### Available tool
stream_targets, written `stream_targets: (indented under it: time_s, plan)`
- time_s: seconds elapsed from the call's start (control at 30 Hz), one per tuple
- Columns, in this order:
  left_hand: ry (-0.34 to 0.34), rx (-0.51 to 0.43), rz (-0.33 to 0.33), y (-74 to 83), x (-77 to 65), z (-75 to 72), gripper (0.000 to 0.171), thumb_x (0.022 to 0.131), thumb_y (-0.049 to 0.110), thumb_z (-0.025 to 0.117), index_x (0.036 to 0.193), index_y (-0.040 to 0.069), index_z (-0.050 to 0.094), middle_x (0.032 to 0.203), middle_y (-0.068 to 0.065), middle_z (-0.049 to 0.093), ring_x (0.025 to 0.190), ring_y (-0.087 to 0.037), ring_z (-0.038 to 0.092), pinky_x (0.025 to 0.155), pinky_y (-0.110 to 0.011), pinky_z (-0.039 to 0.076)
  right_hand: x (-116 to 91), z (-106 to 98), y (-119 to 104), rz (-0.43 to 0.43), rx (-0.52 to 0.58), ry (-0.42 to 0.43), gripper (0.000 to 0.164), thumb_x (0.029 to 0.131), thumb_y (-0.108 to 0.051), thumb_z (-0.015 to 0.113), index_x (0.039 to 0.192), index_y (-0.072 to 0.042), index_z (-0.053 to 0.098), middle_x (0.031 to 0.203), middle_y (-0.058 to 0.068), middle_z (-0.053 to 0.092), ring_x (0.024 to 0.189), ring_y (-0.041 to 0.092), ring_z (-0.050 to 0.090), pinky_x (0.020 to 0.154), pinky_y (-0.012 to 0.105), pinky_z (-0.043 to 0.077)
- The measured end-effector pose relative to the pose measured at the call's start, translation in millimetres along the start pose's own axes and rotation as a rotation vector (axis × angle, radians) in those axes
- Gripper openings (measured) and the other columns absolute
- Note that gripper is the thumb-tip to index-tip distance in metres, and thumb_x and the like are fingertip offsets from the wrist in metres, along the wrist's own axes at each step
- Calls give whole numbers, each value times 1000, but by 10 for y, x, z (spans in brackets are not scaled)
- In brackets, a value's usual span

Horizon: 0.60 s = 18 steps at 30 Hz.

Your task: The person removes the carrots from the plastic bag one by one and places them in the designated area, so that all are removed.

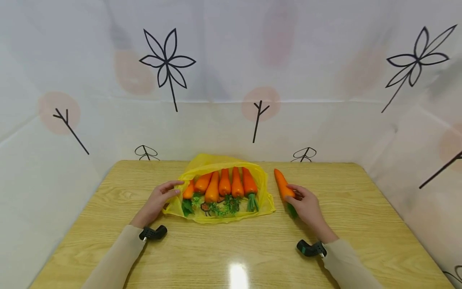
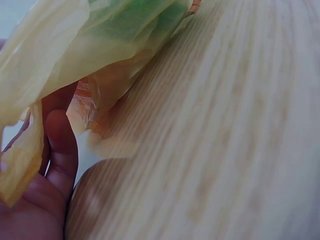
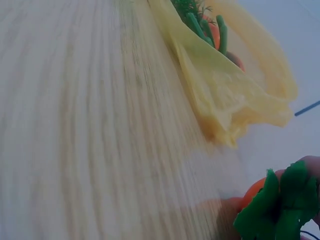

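Observation:
A yellow plastic bag lies on the table with its mouth facing the person. Inside it several orange carrots lie side by side, their green tops toward the opening. My left hand touches the bag's left edge, fingers extended and a gap between thumb and index finger; in the left wrist view yellow film hides part of the fingers. To the right of the bag, my right hand grips another carrot near its leafy end, tip pointing away. Its green leaves show in the right wrist view.
The wooden table has its far edge just behind the bag. White cloth with drawn plants hangs at the back and sides. A black wrist device sits on the left wrist, and a similar device on the right.

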State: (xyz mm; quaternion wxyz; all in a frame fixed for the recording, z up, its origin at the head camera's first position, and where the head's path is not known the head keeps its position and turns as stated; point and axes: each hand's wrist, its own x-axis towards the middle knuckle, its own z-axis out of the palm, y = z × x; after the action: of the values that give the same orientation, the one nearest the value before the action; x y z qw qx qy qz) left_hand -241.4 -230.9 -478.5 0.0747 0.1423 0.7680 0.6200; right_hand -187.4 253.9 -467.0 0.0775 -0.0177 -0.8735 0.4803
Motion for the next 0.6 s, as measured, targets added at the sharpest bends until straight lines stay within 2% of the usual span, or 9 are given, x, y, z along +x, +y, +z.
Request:
stream_targets:
  time_s: [0.23, 0.43, 0.6]
  plan:
    - [-16, 1, 4, -6, 7, 9, 42, 103, 25, 58, 139, 4, 57, 149, -16, 44, 118, -13, 52, 91, -22, 47, 52, 107, -27, 37, 56, -30, 47, 96, -22, 69, 138, -2, 58, 136, 21, 57, 119, 33, 56, 84, 13, 44]
    - [-19, -10, 5, 2, 5, 7, 42, 103, 24, 58, 139, 3, 56, 147, -18, 45, 110, -13, 58, 88, -25, 50, 85, 137, -46, 55, 127, -41, 48, 97, -21, 69, 139, -2, 56, 137, 22, 56, 122, 33, 55, 81, 11, 44]
    - [-12, -1, 3, 19, 2, -2, 42, 103, 25, 58, 139, 4, 57, 148, -17, 46, 114, -12, 56, 90, -24, 48, 92, 142, -47, 44, 140, -37, 48, 97, -21, 68, 140, -4, 56, 136, 21, 56, 120, 33, 55, 81, 11, 44]
